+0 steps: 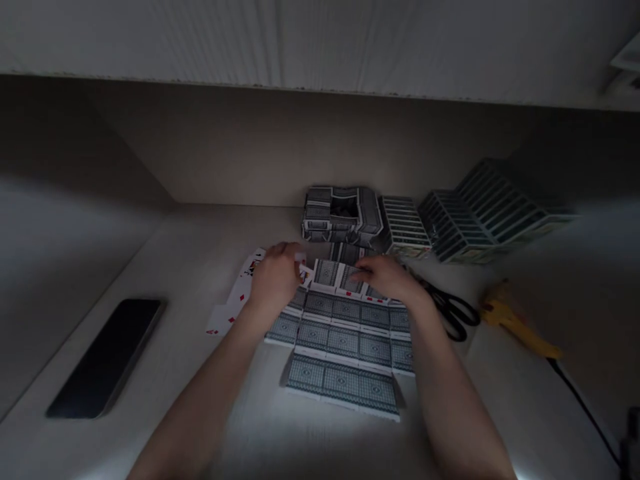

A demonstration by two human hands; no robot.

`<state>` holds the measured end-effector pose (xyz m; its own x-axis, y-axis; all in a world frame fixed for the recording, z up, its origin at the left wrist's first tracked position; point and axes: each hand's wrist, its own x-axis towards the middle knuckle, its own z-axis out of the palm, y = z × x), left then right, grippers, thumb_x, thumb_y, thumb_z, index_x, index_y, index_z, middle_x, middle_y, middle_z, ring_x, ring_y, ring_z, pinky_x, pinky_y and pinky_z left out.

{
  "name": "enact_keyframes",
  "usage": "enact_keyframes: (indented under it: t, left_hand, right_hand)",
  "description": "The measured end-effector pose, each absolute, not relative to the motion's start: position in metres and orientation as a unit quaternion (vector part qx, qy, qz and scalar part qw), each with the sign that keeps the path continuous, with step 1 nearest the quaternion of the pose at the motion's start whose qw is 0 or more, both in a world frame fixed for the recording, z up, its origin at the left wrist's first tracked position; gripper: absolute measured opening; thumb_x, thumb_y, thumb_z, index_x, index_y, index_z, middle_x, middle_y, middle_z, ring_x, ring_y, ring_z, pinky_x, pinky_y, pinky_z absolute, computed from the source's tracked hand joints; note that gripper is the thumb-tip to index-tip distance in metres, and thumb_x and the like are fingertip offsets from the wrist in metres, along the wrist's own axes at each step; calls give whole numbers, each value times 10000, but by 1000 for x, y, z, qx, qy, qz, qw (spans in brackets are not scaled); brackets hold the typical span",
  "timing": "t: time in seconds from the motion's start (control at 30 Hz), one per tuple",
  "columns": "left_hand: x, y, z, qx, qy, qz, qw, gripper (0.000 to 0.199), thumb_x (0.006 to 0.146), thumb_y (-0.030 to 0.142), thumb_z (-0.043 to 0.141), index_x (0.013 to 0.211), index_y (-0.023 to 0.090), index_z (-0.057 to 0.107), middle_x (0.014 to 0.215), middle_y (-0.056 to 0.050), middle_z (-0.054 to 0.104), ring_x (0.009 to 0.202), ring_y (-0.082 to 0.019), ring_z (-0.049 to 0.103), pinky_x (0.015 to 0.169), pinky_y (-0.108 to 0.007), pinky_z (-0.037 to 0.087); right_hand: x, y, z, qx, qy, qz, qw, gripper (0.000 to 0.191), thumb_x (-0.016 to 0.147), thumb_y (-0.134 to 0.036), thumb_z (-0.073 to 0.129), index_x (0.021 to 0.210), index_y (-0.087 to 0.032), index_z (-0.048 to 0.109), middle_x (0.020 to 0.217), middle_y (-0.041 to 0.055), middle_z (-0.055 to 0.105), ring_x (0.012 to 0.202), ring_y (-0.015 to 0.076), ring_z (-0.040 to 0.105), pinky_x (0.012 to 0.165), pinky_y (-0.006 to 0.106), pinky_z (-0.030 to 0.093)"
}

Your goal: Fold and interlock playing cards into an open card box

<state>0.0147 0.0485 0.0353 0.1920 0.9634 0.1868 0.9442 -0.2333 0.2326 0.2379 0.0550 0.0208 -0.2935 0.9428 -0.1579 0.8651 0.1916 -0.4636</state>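
A flat piece made of joined playing cards [345, 333], patterned backs up, lies in rows on the surface before me. Its far row of cards [327, 273] stands tilted up, with white edges and red pips showing. My left hand [277, 273] is closed at the far left corner, its thumb and fingers pinching a playing card [305, 272] there. At the far right side, my right hand [386, 275] is closed, with thumb and finger on the raised row. Loose playing cards [235, 300] lie face up beside my left wrist, partly covered by it.
Behind stand a box-like card construction [317, 213] and slatted card constructions [405, 223], [493, 213] a stepped one among them. Black-handled scissors [453, 310] and a yellow glue gun [520, 327] with a cord lie right. A phone [107, 360] lies left. A board [320, 47] overhangs the work.
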Motion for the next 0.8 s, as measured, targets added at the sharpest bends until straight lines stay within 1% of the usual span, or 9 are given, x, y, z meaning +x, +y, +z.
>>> enact_keyframes:
  t: [0.03,0.1,0.2,0.23,0.27,0.33,0.43,0.57,0.8]
  left_hand:
    - [20,41,40,774,614,152,-1,305,785,154,436,1074,168,532,1072,-99,551,996,-212,501,855,-326,374]
    - [36,20,49,786,606,123,-22,284,778,181,462,1051,148,531,1107,-122,501,1060,-255,439,872,-381,363]
    - [61,-15,48,848,527,29,55,299,759,281,521,1035,168,537,1143,-112,467,1073,-266,414,863,-404,380]
    - [68,-25,43,870,483,-1,97,374,728,349,562,1058,175,528,1193,-110,442,1096,-267,398,871,-402,382]
    - [74,-32,37,884,449,-22,127,514,677,436,601,1110,176,501,1252,-114,403,1155,-284,346,917,-428,350]
    - [80,-40,23,889,426,-73,154,839,554,569,647,1262,218,364,1375,-115,269,1262,-350,160,973,-582,193]
    - [82,-38,5,874,431,-125,186,991,494,676,603,1332,321,210,1456,-63,50,1290,-390,-34,872,-732,77]
    - [81,-33,-5,868,433,-139,202,1026,477,716,572,1341,355,151,1455,-39,-36,1289,-382,-97,808,-770,45]
    - [81,-34,-2,867,427,-143,213,1029,491,713,567,1346,361,116,1451,-27,-59,1288,-376,-117,824,-761,58]
  right_hand:
    - [233,55,20,-584,-769,248,85,205,758,-354,542,826,-201,661,813,25,674,755,161,594,608,223,381]
    - [225,55,17,-577,-767,260,101,218,739,-358,565,855,-199,657,833,28,673,781,162,595,626,223,388]
    - [220,56,13,-585,-761,248,133,227,719,-376,586,843,-200,659,815,29,675,786,164,599,651,231,400]
    - [219,56,12,-590,-758,239,140,227,718,-383,588,834,-202,662,811,29,677,784,166,601,658,235,404]
    - [219,56,11,-595,-756,231,147,228,718,-390,588,830,-207,665,813,29,679,788,168,603,666,238,408]
    - [218,57,10,-597,-755,222,156,227,727,-396,581,843,-222,669,830,22,685,805,172,607,683,241,417]
    - [215,57,7,-591,-764,208,155,205,758,-368,553,875,-247,670,873,8,689,837,170,612,716,242,425]
    - [210,57,3,-598,-769,166,155,215,800,-352,502,905,-267,670,944,2,680,878,175,609,729,254,432]
    - [210,61,-10,-582,-775,132,211,213,813,-349,494,875,-265,679,912,-13,688,872,166,607,743,258,434]
